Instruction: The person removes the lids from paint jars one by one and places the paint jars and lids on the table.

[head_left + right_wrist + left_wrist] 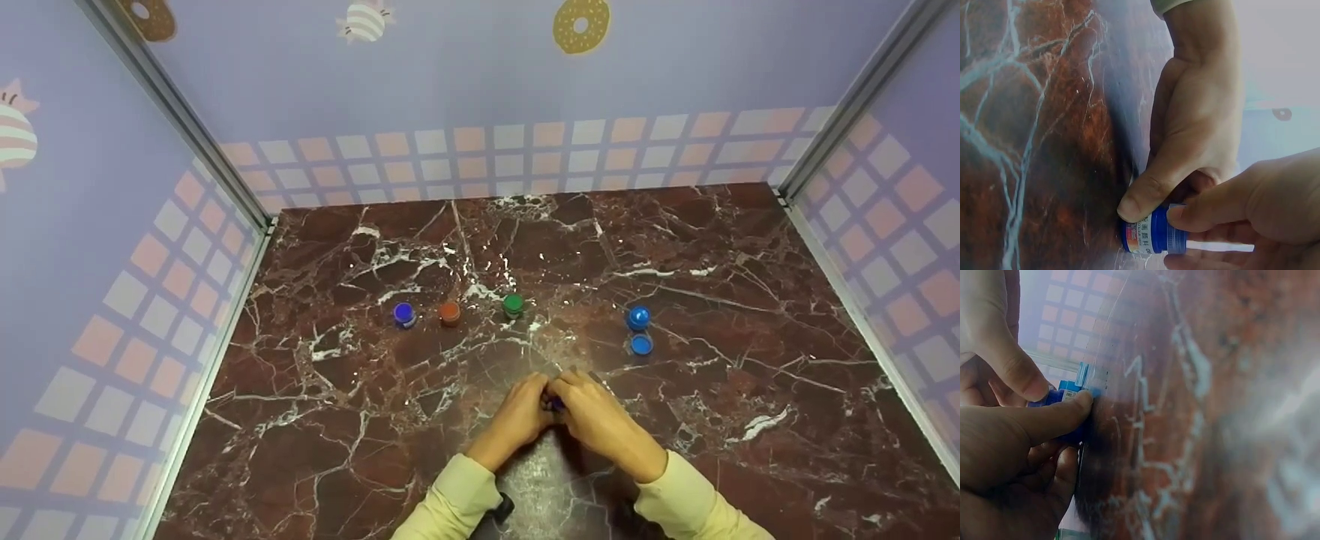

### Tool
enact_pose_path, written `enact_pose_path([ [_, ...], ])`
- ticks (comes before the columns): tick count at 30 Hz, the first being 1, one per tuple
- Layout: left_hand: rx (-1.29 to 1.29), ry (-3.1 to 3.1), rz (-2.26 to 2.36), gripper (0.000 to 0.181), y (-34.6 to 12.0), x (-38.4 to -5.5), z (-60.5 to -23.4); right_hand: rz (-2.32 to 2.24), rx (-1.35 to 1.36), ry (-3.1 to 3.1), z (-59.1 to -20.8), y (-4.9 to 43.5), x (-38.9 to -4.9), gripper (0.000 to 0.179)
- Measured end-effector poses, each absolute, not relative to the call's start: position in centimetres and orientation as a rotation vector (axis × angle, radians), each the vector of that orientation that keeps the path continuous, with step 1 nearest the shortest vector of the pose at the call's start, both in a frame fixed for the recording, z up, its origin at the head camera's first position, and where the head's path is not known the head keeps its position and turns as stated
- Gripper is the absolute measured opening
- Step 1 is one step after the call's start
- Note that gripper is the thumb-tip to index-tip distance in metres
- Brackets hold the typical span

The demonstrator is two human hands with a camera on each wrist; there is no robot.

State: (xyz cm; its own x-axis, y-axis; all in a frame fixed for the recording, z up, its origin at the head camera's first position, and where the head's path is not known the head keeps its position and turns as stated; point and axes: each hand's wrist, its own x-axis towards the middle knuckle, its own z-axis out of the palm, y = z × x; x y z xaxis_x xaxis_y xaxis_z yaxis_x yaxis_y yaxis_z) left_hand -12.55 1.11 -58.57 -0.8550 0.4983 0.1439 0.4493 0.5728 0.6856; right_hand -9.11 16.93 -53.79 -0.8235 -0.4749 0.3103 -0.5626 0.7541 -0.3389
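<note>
Between my two hands is a small blue paint jar (1143,237) with a printed label and a ribbed lid (1176,239). My left hand (519,412) grips the labelled body, its thumb pressed on the label close over the tabletop. The right hand (596,416) pinches the lid between thumb and fingers. From above, the fingers cover most of the jar. In the right wrist view it lies sideways in the picture, lid toward the right hand. Beyond the hands, a light blue jar (639,316) stands with a light blue lid (641,345) lying just in front of it.
A violet-capped jar (403,313), an orange-brown-capped jar (449,313) and a green-capped jar (513,305) stand in a row left of centre on the dark red marbled tabletop (337,450). Lilac patterned panels (480,90) enclose the back and both sides.
</note>
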Motion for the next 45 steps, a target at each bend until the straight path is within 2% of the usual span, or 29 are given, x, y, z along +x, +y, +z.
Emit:
enact_pose_path([
  [13, 0.912, 2.762, 1.172, 0.039, 1.3, -12.4, -58.9, 0.913, 0.832, -2.726, -54.7, 18.7, -9.3, 0.044],
  [35, 0.782, 2.74, 1.12, 0.033, 1.8, -11.6, -58.4, 1.946, 0.352, -2.411, -57.9, 21.6, -8.3, 0.034],
  [40, 0.782, 2.776, 1.083, 0.037, 2.0, -11.3, -58.1, 2.101, 0.261, -2.335, -58.1, 22.0, -7.9, 0.039],
  [45, 0.759, 2.78, 1.061, 0.04, 2.2, -11.2, -57.6, 2.056, 0.283, -2.377, -58.3, 22.7, -7.6, 0.047],
])
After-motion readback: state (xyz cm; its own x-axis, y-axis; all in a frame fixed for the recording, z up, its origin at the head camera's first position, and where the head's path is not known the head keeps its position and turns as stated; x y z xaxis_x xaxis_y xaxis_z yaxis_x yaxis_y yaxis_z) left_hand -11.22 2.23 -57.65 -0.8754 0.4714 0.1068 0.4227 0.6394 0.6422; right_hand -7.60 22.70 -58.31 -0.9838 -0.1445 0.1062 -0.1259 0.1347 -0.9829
